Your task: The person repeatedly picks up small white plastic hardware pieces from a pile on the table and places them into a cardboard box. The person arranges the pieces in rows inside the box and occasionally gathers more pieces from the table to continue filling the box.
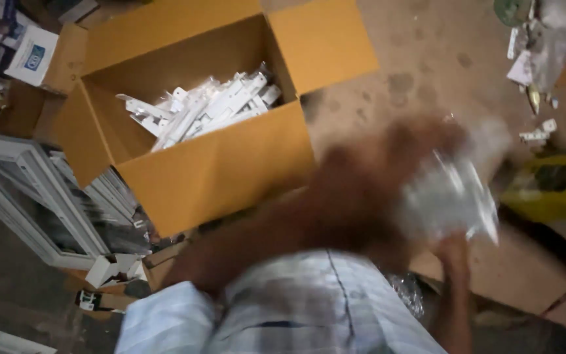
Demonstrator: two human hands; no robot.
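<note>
Hands (388,190) blurred together on clear plastic bag (450,196), grip can't tell; risk: thin film slips or tears, dumping contents beside box (217,170) of white parts (204,108).

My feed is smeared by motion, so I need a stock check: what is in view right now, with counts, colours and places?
cardboard box: one, yellow-brown, flaps open, upper left centre
white plastic parts: a heap, number unclear, white, inside the box
window frame: one, white, on the floor at left
clear plastic bag: one, transparent and shiny, blurred, right of centre between the hands
yellow container: one, yellow, right edge
flat cardboard: one sheet, brown, lower right floor
left hand: blurred by motion, at the bag
right hand: under the bag, grip unclear
</note>
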